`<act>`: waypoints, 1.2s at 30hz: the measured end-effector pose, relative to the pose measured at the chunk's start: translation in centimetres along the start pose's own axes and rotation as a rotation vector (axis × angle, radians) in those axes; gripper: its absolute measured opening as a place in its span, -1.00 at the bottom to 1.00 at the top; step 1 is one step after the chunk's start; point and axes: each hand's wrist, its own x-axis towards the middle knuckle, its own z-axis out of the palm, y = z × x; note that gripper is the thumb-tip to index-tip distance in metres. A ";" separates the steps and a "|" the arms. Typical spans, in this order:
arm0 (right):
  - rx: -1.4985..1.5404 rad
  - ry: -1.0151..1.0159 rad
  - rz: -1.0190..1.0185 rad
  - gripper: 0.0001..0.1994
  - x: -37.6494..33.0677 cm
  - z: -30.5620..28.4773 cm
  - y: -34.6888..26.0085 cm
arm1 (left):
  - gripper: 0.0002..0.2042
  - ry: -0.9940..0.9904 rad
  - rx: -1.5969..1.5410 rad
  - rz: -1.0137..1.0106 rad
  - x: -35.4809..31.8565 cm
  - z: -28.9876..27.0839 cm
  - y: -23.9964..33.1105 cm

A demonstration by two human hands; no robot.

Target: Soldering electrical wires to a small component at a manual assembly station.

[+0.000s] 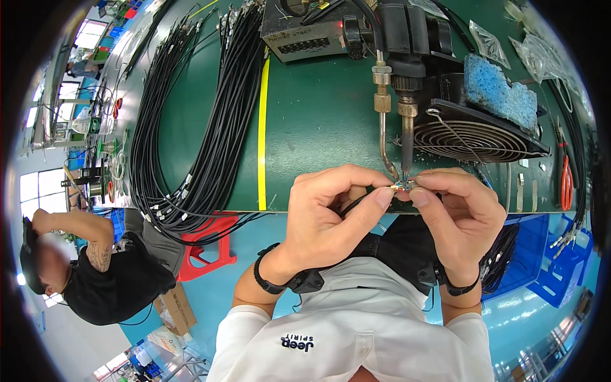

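My left hand (337, 216) is closed, with thumb and index finger pinching the end of a black cable that runs back into the palm. Opposite it, my right hand (459, 219) is closed in a pinch on a small metal connector (411, 184). The two pieces meet between my fingertips, at the table's near edge. Just above them points the tip of a soldering iron (407, 137), fixed upright in its holder. Beside the iron a thin bent solder feed tube (383, 137) ends close to the same spot. Fingers partly hide the joint.
A fan with a round wire guard (474, 141) stands right of the iron, a blue sponge (499, 94) on it. Red-handled pliers (566, 181) lie far right. Bundled black cables (216, 127) lie left of a yellow strip (263, 134). Another person (114, 274) sits at left.
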 end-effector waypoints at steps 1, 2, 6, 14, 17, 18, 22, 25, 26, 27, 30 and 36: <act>0.000 0.001 -0.001 -0.84 0.0 0.0 0.0 | -0.93 0.000 -0.005 0.000 0.0 0.0 0.0; -0.001 0.002 -0.002 -0.84 0.0 0.0 0.0 | -0.93 -0.001 -0.010 0.000 0.0 0.0 0.1; -0.034 -0.034 0.039 -0.84 -0.1 -0.2 -0.1 | -0.93 -0.001 0.023 0.016 -0.1 -0.1 -0.3; -0.006 -0.010 -0.020 -0.83 0.2 -0.1 0.1 | -0.93 -0.003 0.009 -0.006 0.0 -0.1 -0.2; -0.012 -0.010 -0.030 -0.82 0.2 -0.1 0.1 | -0.93 -0.004 0.002 -0.007 0.0 0.0 -0.1; -0.009 -0.010 -0.027 -0.82 0.1 -0.1 0.1 | -0.93 -0.005 -0.002 -0.009 0.0 0.0 -0.1; -0.009 -0.004 -0.016 -0.82 0.0 -0.1 0.0 | -0.93 -0.003 0.002 0.005 0.0 -0.1 -0.3; -0.015 -0.012 0.006 -0.82 -0.1 -0.2 0.0 | -0.93 -0.004 0.007 -0.001 0.0 -0.1 -0.2; -0.020 -0.023 0.024 -0.82 -0.2 -0.3 0.1 | -0.93 -0.005 0.010 -0.004 0.0 -0.1 -0.2; -0.025 -0.034 0.042 -0.82 -0.2 -0.3 0.1 | -0.93 -0.005 0.010 -0.005 0.0 -0.1 -0.2; -0.010 -0.034 0.016 -0.82 -0.1 -0.3 0.2 | -0.93 -0.006 0.046 0.006 -0.1 -0.1 -0.3; 0.039 0.082 0.021 -0.79 0.2 0.4 0.0 | -0.95 0.046 -0.005 0.070 0.3 0.3 -0.9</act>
